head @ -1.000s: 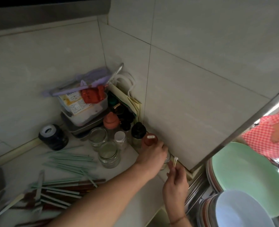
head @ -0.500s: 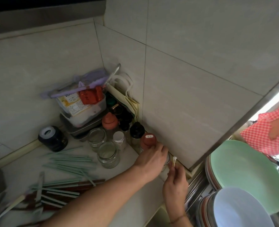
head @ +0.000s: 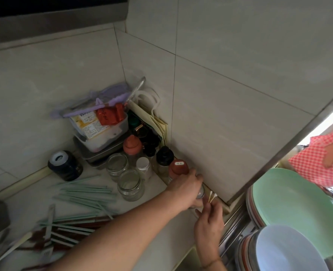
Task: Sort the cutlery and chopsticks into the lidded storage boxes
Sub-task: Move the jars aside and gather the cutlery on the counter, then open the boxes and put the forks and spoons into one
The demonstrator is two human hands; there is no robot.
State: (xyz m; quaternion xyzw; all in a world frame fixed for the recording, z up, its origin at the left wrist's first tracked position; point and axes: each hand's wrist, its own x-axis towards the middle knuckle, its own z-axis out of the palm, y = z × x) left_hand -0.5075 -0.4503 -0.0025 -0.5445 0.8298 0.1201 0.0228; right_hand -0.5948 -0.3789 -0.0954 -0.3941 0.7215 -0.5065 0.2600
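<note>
Left hand [head: 187, 189] wraps a small glass jar [head: 200, 193] by the right wall; right hand [head: 208, 218] pinches thin pale sticks [head: 212, 196], tips pointing up and far. Green chopsticks [head: 83, 194] lie scattered left, mostly running left-right on the counter [head: 158, 227].

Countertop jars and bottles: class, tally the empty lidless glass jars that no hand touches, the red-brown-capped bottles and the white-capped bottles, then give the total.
Lidless glass jars: 2
Red-brown-capped bottles: 2
White-capped bottles: 1
Total: 5
</note>
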